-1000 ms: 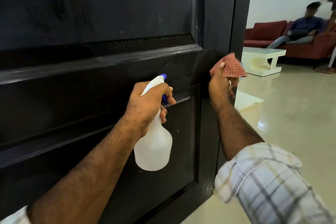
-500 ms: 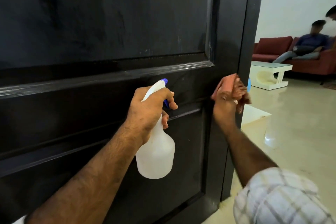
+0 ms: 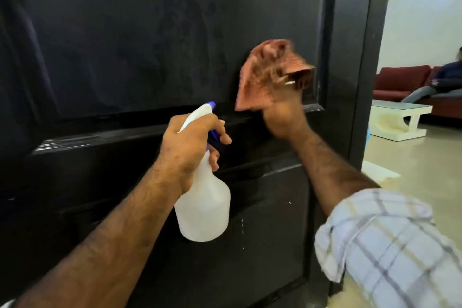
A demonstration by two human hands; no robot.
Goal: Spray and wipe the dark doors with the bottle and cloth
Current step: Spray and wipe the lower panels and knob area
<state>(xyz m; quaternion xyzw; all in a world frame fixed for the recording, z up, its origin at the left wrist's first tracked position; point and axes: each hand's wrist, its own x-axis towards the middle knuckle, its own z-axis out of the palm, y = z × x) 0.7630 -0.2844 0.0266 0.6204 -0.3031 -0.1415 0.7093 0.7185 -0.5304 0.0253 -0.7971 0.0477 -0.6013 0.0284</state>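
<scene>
A: What are the hands doing?

B: The left hand [image 3: 192, 142] is wrapped round the neck of a spray bottle [image 3: 203, 204] at the centre of the frame, one finger on the blue trigger [image 3: 212, 132]. The right hand [image 3: 282, 115], just right of centre, grips a bunched cloth [image 3: 265, 75] and holds it against the door [image 3: 125, 45].

A: What are the bottle and cloth like?

B: The bottle is translucent white plastic, narrow at the neck and swelling to a rounded body that hangs below the fist. The cloth is a reddish-brown weave, crumpled and blurred, lying on the lower right corner of the door's upper panel, just above the glossy horizontal moulding [image 3: 140, 130].

A: And the door?

B: Dark, almost black, panelled; the upper panel looks dull and smeared, the mouldings shiny. It fills most of the frame, its edge at the upper right.

A: Anything beyond it?

B: At the right edge, a pale glossy floor [image 3: 425, 165], a white low table [image 3: 397, 119] and a red sofa [image 3: 400, 80] with a seated person [image 3: 440, 82] partly in view. A plaid sleeve [image 3: 385, 242] fills the lower right.
</scene>
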